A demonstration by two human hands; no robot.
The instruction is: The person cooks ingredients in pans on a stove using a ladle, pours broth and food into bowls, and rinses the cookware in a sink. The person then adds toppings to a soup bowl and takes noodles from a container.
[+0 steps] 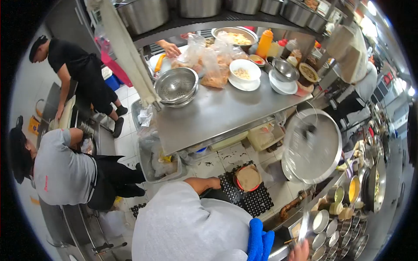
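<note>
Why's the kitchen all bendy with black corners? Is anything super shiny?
In the head view, a very wide lens probably makes the shelf look curved and leaves the corners black; also in the head view, a light at upper right glares white, and the steel table shines more softly.

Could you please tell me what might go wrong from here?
1. The right hand is close to a shiny utensil and crowded pots, so it might knock one over.
2. The red-rimmed container stands on the black floor mat, where someone could trip on it.
3. The colander sits near the edge of the table; a bump may send it off.
</note>
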